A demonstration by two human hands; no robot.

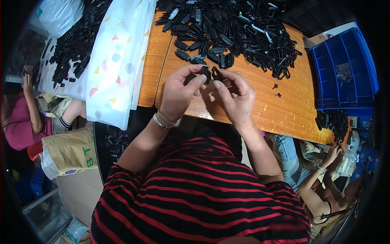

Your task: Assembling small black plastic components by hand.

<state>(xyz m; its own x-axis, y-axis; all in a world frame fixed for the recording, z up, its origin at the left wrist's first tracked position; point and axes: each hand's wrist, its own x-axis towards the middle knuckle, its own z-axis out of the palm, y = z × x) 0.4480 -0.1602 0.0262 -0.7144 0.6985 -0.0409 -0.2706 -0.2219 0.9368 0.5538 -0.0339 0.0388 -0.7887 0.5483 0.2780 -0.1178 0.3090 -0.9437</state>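
Note:
Over the near edge of the wooden table (264, 112), my two hands are close together. My left hand (178, 89) pinches a small black plastic piece (206, 74) between thumb and fingers. In the fingertips of my right hand (239, 97) is another small black plastic piece (216, 74), a little apart from the first. The exact kind of both pieces is too small to tell. Just beyond my hands spreads a large heap of black plastic casings (227, 36), some oval like key fob shells.
Two tiny dark parts (277, 94) lie right of my hands. A blue plastic crate (341, 69) stands at the far right. Patterned white sheeting (118, 61) hangs at the left, beside another black heap (73, 53). People sit at both sides; one person's hands (334, 152) work at the right.

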